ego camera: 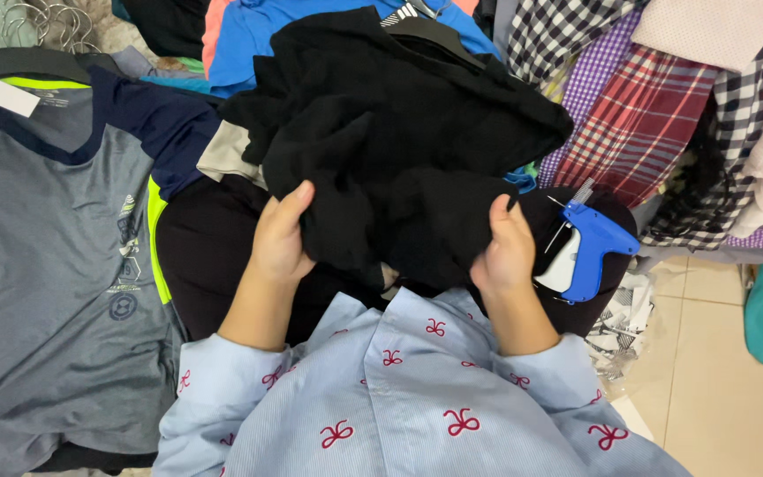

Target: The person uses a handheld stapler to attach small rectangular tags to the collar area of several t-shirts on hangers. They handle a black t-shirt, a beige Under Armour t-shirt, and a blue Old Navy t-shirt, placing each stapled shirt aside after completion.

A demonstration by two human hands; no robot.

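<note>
A black garment (399,132) is bunched up in front of me, still hooked on a black hanger (434,34). My left hand (280,238) grips its lower left edge, thumb on top of the cloth. My right hand (505,247) grips its lower right edge. A blue and white tagging gun (589,247) lies just right of my right hand, resting on dark fabric. My light blue sleeves with red bow prints fill the bottom of the view.
A grey and navy sports shirt (46,265) with neon trim lies at the left. Checked and plaid shirts (638,115) are piled at the upper right, a blue garment (267,35) at the top. Metal hangers (46,22) lie at the top left. Tiled floor (717,389) shows at the lower right.
</note>
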